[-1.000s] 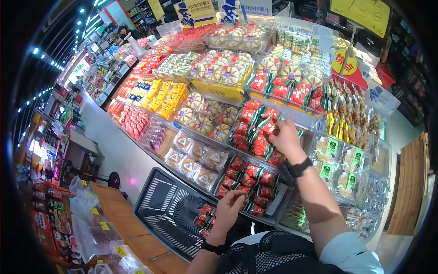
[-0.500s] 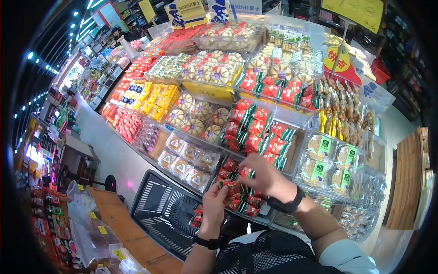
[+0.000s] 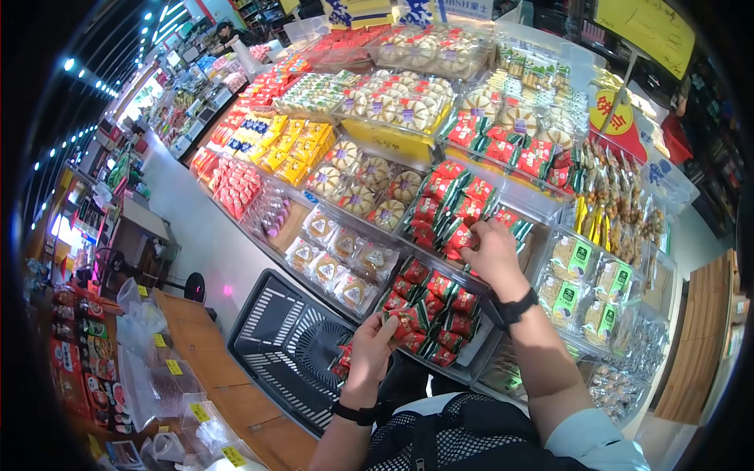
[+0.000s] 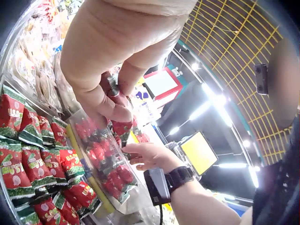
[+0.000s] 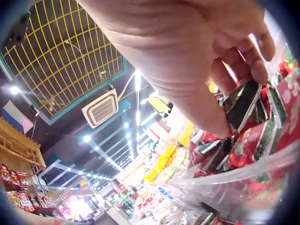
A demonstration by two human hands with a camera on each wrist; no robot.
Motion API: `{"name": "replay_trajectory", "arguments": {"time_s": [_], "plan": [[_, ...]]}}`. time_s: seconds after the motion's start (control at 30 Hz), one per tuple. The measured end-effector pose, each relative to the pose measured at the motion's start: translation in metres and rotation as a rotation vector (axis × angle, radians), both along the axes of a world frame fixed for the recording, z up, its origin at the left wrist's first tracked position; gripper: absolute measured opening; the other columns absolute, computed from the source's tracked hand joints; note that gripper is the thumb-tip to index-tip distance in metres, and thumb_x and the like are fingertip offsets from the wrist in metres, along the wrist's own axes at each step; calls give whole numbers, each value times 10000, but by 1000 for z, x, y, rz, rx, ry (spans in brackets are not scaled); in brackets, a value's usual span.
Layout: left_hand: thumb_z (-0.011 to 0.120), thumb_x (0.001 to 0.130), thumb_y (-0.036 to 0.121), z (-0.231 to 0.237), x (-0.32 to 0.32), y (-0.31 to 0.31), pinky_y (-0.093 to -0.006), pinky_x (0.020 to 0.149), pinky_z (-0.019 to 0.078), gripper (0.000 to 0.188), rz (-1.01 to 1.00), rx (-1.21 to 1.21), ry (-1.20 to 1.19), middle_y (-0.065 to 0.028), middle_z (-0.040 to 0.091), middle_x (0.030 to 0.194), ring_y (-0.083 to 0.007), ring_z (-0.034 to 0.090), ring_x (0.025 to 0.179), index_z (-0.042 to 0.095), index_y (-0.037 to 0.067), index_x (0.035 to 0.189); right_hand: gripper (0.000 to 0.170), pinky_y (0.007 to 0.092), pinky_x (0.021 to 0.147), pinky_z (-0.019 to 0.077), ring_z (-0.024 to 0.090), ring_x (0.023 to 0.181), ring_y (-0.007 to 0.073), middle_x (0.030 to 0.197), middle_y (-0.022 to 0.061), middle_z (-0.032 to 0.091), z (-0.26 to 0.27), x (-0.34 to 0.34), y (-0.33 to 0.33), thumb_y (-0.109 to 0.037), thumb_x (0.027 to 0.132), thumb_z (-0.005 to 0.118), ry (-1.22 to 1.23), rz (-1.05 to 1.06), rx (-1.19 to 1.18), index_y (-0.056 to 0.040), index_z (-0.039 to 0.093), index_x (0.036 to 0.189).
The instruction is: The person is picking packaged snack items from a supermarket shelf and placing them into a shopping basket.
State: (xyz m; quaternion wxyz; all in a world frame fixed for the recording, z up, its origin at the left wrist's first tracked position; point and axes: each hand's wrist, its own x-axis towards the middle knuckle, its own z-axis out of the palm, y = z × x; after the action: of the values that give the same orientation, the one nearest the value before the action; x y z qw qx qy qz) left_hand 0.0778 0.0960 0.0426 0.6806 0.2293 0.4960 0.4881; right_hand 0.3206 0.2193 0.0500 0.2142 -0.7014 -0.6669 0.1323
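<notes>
My left hand (image 3: 371, 344) pinches a red-and-green snack packet (image 4: 123, 129) between thumb and fingers, above the shopping basket's inner edge and beside the lower bin. In the upper bin of matching packets, my right hand (image 3: 496, 255) reaches down with its thumb and fingertips around the dark end of one packet (image 5: 243, 105). Other red packets (image 3: 430, 302) lie in the lower bin just under my hands. The grey shopping basket (image 3: 263, 318) stands at the left, with some red packets inside, partly behind my left hand.
Clear plastic bins hold round wrapped cakes (image 3: 357, 196), yellow packets (image 3: 302, 153) and green-labelled packs (image 3: 569, 263). A yellow price sign (image 3: 644, 31) stands on a pole at the back right. Wooden shelving (image 3: 699, 337) is at the right, and a wooden counter (image 3: 208, 345) at the left.
My right hand came down from the upper bin to my left hand, then went back up to the packets. My left hand, with nothing visible in it earlier, now holds a packet.
</notes>
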Motion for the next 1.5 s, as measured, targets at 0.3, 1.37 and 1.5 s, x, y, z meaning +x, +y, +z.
{"name": "replay_trajectory", "arguments": {"time_s": [0.3, 1.37, 1.5], "plan": [[480, 1049, 198, -5, 12, 6, -358, 866, 595, 302, -145, 50, -61, -95, 664, 1150, -191, 681, 1022, 535, 19, 1287, 399, 423, 818, 465, 517, 954, 336, 972, 150, 533, 40, -31, -80, -110, 709, 720, 423, 662, 157, -9, 616, 1080], [804, 793, 144, -244, -242, 8, -383, 696, 552, 361, 390, -455, 1022, -173, 695, 940, -253, 698, 794, 640, -30, 1064, 188, 335, 553, 422, 502, 533, 208, 610, 77, 521, -6, -33, -52, -188, 843, 719, 177, -85, -207, -63, 579, 864], [800, 764, 199, -311, -247, 15, -411, 851, 527, 385, 236, -497, 1198, -204, 706, 1016, -372, 684, 947, 670, 7, 1072, 176, 323, 534, 408, 486, 509, 190, 586, 69, 505, -9, -34, -50, -177, 845, 711, 110, -67, -126, -62, 578, 846]]}}
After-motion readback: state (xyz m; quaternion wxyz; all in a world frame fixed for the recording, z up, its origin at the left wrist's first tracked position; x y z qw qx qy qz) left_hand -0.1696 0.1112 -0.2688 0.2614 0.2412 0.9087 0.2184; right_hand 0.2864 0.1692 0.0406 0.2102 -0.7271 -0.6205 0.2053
